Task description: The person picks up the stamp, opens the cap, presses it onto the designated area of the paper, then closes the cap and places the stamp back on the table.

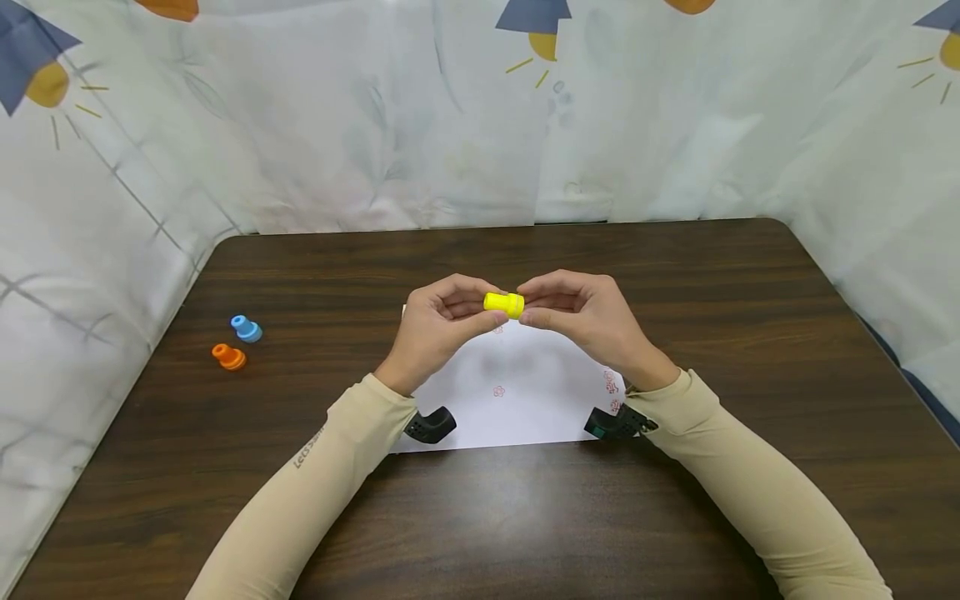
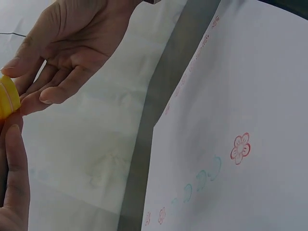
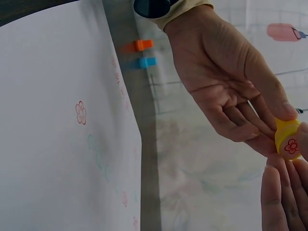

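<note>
A small yellow stamp [image 1: 504, 304] is held sideways above the sheet of paper [image 1: 540, 400]. My left hand [image 1: 435, 325] pinches its narrower end between thumb and fingers. At the wider end, my right hand [image 1: 592, 317] grips with thumb and fingertips. The right wrist view shows a red flower on the stamp's round face [image 3: 291, 146]. Below the hands, the white paper bears a red flower print [image 2: 240, 148], a row of pale green curved prints [image 2: 201, 182] and small red prints along its edges.
To the left on the dark wooden table [image 1: 525, 508] stand a blue stamp [image 1: 247, 329] and an orange stamp [image 1: 228, 357], close together. A pale patterned curtain [image 1: 420, 150] hangs behind the table and along its sides.
</note>
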Available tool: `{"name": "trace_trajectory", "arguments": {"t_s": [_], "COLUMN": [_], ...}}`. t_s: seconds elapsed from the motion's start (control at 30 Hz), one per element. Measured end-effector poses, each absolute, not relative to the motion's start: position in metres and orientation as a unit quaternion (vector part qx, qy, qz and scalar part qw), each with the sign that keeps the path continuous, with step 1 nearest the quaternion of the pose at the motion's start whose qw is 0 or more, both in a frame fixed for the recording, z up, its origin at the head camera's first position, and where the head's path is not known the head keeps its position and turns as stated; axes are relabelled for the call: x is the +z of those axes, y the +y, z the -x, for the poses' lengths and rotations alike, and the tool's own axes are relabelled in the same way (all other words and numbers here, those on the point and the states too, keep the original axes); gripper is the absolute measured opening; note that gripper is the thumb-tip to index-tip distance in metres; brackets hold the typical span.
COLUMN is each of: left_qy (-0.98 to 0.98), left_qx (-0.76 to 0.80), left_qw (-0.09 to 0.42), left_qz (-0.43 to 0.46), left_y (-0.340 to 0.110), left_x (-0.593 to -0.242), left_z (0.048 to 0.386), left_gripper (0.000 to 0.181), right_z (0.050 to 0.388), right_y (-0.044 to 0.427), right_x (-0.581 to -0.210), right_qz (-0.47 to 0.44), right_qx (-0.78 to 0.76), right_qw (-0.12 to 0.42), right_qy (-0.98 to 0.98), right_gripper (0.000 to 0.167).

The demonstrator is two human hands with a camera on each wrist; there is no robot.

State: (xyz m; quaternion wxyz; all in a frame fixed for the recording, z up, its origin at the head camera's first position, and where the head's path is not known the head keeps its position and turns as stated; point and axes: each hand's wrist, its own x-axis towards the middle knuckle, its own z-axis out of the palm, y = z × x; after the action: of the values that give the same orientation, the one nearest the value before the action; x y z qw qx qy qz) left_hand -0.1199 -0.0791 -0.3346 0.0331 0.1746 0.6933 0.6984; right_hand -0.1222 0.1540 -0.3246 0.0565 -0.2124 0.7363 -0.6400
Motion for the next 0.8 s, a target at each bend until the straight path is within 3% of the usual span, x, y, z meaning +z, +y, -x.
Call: {"name": "trace_trajectory", "arguments": {"t_s": [0.8], "left_qy": [0.704], "left_qx": [0.693], "left_qw": [0.034], "left_qz": [-0.154], "left_y": [-0.0761], "left_x": [-0.3393], "left_z": [0.1192], "left_gripper": [0.030], "right_z": [0.1241], "right_y": [0.1546], "right_x": [-0.3281], "right_qz": [0.203], "right_qx": [-0.639], "right_qw": [0.053], "right_qy": [0.740], "right_gripper": [0.028]}}
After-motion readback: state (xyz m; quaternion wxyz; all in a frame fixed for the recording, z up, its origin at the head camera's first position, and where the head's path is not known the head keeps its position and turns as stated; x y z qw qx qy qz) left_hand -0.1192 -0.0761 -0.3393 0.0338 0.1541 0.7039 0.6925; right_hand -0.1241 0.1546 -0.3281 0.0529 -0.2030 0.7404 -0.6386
